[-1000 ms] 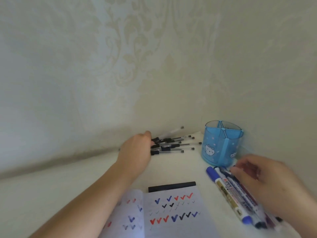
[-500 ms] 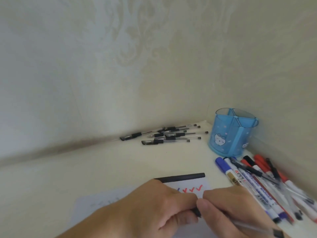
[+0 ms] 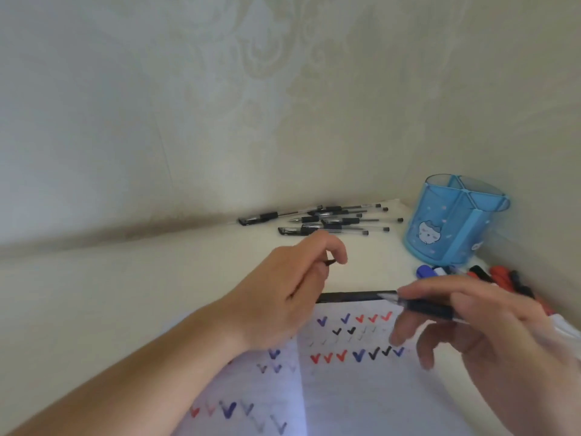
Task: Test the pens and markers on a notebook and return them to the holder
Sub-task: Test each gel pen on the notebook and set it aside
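Evidently the right hand [image 3: 490,322] gripped an uncapped pen [image 3: 424,306], tip poised over the notebook [image 3: 361,388] for testing. The left hand [image 3: 283,294] pinched its cap [image 3: 330,262]; the holder [image 3: 456,225] stood at two o'clock.

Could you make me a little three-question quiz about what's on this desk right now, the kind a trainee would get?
1. True or false: the blue plastic pen holder with a cartoon face already has pens standing in it.
2. What does the right hand hold? A) a red marker B) a clear gel pen with a dark grip C) nothing
3. Fill in: the left hand pinches a small black ____ above the open white notebook with check marks.

Key: 1 false, its visible compartments look empty. 2 B. 3 cap, most likely the pen's, though it is small and partly hidden.
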`<state>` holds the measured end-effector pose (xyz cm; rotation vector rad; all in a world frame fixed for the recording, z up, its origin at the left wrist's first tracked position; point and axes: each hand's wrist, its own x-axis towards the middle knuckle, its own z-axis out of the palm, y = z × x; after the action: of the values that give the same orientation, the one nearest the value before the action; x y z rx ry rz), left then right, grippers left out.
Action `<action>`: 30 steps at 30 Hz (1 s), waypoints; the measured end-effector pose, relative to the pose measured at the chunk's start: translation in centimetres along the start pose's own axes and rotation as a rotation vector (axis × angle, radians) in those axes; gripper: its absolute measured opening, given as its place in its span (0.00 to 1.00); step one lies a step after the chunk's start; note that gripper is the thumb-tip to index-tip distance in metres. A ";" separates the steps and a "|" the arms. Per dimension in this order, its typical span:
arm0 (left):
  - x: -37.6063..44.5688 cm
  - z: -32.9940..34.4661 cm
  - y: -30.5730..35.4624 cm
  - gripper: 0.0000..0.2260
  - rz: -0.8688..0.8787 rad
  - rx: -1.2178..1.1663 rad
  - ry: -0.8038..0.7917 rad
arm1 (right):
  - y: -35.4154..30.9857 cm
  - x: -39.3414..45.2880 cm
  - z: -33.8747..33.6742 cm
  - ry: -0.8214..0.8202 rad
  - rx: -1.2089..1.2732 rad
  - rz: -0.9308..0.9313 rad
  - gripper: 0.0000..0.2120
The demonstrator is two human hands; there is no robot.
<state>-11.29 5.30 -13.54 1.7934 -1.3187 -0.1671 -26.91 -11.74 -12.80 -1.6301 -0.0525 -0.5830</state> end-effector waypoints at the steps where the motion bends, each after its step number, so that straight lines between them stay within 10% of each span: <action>1: 0.1 0.1 -0.1 0.08 -0.009 0.028 0.007 | -0.8 0.0 0.9 -0.048 -0.042 0.061 0.20; 3: 0.2 0.4 -0.2 0.07 0.002 0.091 -0.013 | -0.1 -0.3 2.0 -0.014 -0.127 0.143 0.26; 7: 0.4 0.8 -0.2 0.12 -0.028 0.155 -0.053 | 0.8 -0.1 3.4 -0.049 -0.269 0.278 0.07; 30: 0.2 0.9 -0.7 0.09 0.010 0.385 -0.027 | 3.0 0.0 5.0 -0.133 -0.484 0.131 0.17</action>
<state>-11.16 4.64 -14.49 2.1084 -1.4522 0.0757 -24.12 -7.56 -15.69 -2.1238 0.1052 -0.4020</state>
